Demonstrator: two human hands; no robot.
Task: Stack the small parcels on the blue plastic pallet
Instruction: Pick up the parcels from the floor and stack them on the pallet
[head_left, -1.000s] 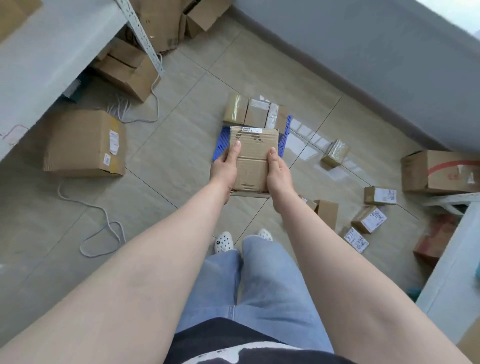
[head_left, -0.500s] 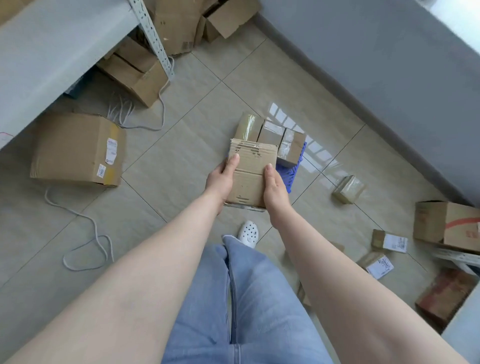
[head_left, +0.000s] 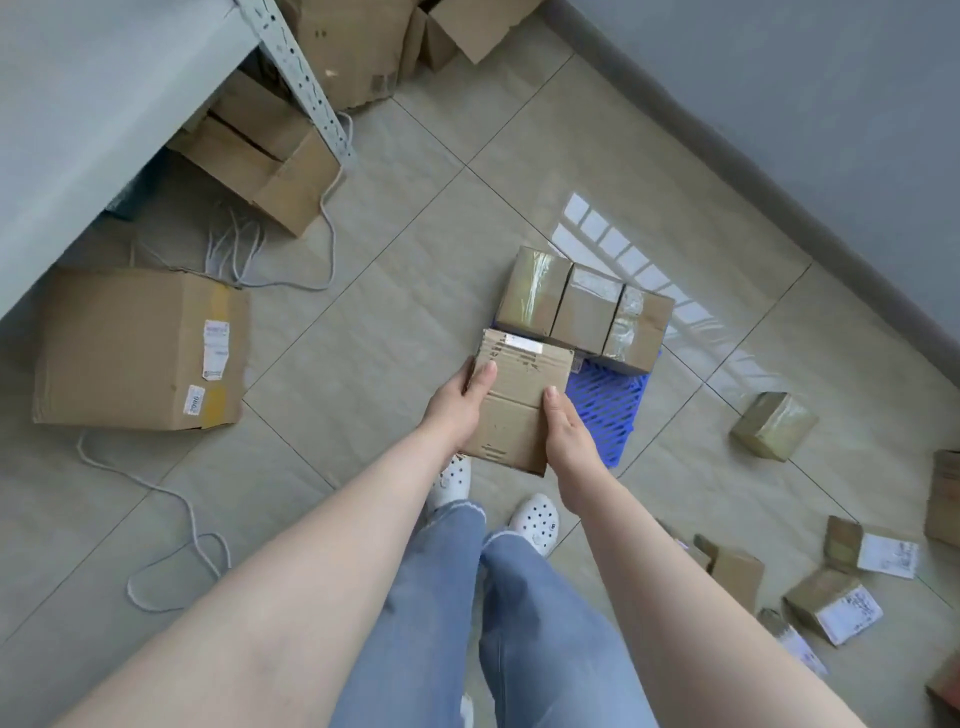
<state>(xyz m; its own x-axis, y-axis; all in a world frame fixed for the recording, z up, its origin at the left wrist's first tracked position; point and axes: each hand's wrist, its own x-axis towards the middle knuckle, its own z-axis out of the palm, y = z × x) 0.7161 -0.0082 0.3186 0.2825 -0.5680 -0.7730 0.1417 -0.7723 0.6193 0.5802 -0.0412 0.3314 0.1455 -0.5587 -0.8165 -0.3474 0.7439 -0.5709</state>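
I hold a flat brown cardboard parcel (head_left: 514, 405) between both hands, my left hand (head_left: 457, 408) on its left edge and my right hand (head_left: 569, 434) on its right edge. It hangs over the near left part of the blue plastic pallet (head_left: 608, 402) on the tiled floor. Three small taped parcels (head_left: 584, 306) stand side by side along the pallet's far edge. The pallet's right near part shows bare blue grid.
Loose small parcels lie on the floor at right (head_left: 774, 425) and lower right (head_left: 831, 605). A large carton (head_left: 140, 348) sits at left under a grey shelf (head_left: 104, 104), with more cartons (head_left: 260, 156) and white cord (head_left: 171, 499). My feet (head_left: 535, 522) stand just before the pallet.
I have stepped closer and turned a little left; the held parcel has come down nearer the pallet's near left part. Both hands keep their hold.
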